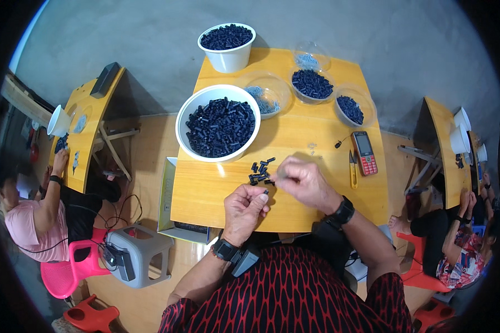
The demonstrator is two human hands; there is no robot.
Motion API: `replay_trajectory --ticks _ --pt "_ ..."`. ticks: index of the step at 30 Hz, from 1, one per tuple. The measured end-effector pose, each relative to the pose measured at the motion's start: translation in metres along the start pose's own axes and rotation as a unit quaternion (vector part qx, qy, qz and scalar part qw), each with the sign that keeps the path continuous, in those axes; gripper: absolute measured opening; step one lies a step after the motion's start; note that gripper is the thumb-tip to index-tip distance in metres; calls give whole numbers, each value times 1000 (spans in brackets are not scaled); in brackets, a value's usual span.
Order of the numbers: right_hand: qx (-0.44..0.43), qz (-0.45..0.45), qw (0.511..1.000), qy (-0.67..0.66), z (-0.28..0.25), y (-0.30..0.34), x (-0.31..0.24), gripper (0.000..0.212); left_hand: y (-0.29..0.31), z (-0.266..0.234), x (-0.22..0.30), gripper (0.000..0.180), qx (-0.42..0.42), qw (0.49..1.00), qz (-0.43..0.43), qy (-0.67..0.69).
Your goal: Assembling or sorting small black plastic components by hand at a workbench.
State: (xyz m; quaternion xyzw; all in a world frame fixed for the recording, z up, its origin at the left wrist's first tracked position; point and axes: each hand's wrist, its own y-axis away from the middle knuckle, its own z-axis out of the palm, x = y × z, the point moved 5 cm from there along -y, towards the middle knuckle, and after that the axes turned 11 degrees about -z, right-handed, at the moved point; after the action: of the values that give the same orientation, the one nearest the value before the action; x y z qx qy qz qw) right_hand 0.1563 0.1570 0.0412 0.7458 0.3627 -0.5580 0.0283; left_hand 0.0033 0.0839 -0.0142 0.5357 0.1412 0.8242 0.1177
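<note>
My left hand [245, 210] is closed, its thumb and forefinger pinching a small black tubular piece [265, 192] above the table's near edge. Just to the right, my right hand [308, 183] has its fingers curled together. Those fingertips are blurred, so I cannot make out what lies between them. A small pile of black tubular pieces [258, 173] rests on the wood just beyond my hands. Behind it to the left stands a large white tub [181, 123] full of similar pieces. Some tiny pale pieces [312, 147] lie farther back on the tabletop.
A second white tub [228, 60], a clear bowl [280, 91] of small silvery parts and more bowls stand at the back. A yellow-handled cutter [353, 175] and a red keypad phone [366, 154] lie at right. People work at tables on both sides; a grey stool [139, 244] stands left.
</note>
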Motion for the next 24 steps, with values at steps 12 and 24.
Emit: replay_trajectory --ticks 12,24 --pt "-50 -7 965 257 26 -41 0 12 8 -42 20 9 181 977 111 14" --pt "-82 14 956 281 31 -48 3 14 4 -40 19 9 166 979 119 -7"
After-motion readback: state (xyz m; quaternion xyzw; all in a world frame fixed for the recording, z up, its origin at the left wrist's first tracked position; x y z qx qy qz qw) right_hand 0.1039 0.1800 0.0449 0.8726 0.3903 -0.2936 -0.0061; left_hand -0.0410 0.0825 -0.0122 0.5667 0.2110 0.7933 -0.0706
